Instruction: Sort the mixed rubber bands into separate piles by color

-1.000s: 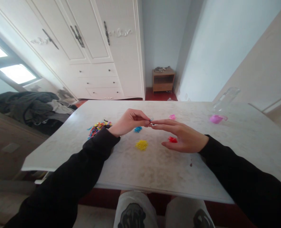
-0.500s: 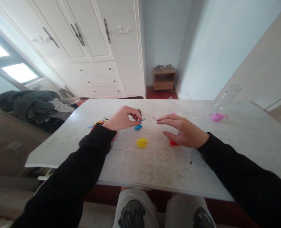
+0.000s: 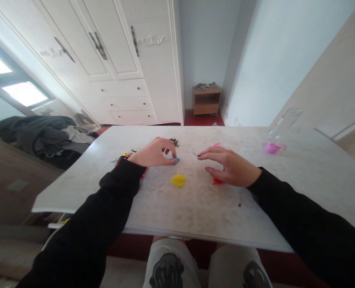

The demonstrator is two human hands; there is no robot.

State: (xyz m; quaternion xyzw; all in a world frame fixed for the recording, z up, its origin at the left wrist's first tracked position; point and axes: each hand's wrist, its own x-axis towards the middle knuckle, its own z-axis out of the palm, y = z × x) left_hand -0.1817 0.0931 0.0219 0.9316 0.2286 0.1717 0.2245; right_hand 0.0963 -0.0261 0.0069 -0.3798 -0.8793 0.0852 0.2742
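Observation:
My left hand (image 3: 161,152) has its thumb and index finger pinched together at the small pile of blue rubber bands (image 3: 177,161). A blue band seems to be between the fingertips, though it blends with the pile. My right hand (image 3: 229,165) hovers across from it, thumb apart, with a thin black rubber band (image 3: 195,154) sticking out from its fingertips. Below that hand lies a red pile (image 3: 217,181), partly covered. A yellow pile of bands (image 3: 178,180) sits between my hands, nearer me. Behind the left fingers is a black pile (image 3: 174,142).
A mixed multicoloured pile (image 3: 126,155) lies beside my left wrist, partly hidden. Pink pieces (image 3: 217,145) show beyond my right hand. On the right of the white table (image 3: 195,216) are a pink object with a handle (image 3: 272,148) and a clear bottle (image 3: 285,122).
My left hand has lowered slightly, bringing the blue band from above the table down to the blue pile. The right hand stays nearly still with the black band.

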